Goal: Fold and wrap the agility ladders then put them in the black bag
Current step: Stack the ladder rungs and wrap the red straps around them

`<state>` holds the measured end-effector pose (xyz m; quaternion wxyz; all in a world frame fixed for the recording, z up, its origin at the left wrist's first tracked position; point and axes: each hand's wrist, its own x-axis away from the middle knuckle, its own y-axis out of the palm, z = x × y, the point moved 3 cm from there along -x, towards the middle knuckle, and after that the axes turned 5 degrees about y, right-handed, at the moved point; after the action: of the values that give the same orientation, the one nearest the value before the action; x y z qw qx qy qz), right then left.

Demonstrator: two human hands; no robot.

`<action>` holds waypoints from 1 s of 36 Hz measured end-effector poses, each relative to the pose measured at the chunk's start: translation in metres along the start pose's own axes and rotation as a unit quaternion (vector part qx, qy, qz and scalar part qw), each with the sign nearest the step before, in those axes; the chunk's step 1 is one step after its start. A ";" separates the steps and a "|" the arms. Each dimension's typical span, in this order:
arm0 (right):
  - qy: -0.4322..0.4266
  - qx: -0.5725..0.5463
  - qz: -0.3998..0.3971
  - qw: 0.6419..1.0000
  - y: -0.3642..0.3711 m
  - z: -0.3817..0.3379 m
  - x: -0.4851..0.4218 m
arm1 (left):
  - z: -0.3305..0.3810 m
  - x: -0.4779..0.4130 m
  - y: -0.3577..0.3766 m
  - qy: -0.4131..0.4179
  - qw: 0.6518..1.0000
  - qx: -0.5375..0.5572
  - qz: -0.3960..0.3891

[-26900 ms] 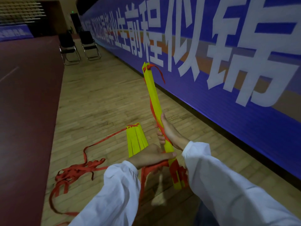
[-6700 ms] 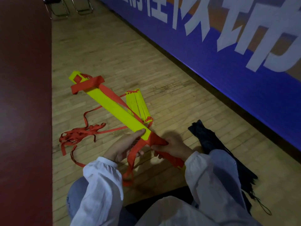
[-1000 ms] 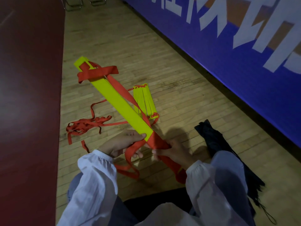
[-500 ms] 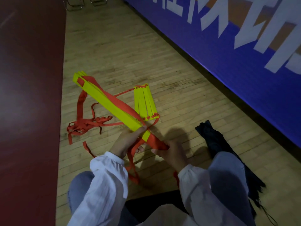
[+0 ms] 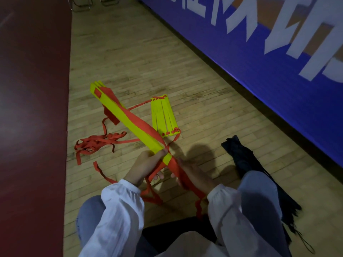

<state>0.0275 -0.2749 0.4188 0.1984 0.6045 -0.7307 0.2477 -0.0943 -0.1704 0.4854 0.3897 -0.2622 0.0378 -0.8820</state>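
Two hands grip one stacked yellow ladder bundle (image 5: 128,123): left hand (image 5: 146,167) clamped at its near end, right hand (image 5: 193,175) closed on the red strap (image 5: 178,169). Second ladder (image 5: 163,115) on wooden floor (image 5: 130,52); black bag (image 5: 241,156) lies right.

— What is the person wearing?
— A white long-sleeved top of thin, slightly crinkled cloth. Each sleeve is loose and gathers into a puffed cuff at the wrist: see the left sleeve (image 5: 118,216) and the right sleeve (image 5: 232,217).
— And below?
— Blue-grey trousers, seen at the left knee (image 5: 87,216) and the right knee (image 5: 259,197).
— Anything on the hands?
— No. The left hand (image 5: 146,167) and the right hand (image 5: 193,175) are bare, with short plain nails.
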 end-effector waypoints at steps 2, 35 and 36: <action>-0.001 0.006 0.015 1.000 -0.002 -0.001 0.002 | 0.000 0.000 0.001 0.004 1.000 0.020 -0.006; -0.037 0.047 0.152 0.987 -0.003 -0.002 0.005 | 0.005 -0.002 0.005 -0.019 0.997 0.066 0.028; -0.037 0.043 0.152 0.987 -0.003 -0.003 0.006 | 0.006 -0.002 0.006 -0.016 0.997 0.063 0.033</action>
<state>0.0296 -0.2785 0.4255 0.1045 0.5031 -0.8096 0.2837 -0.0864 -0.1719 0.4881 0.4349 -0.2502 -0.0154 -0.8649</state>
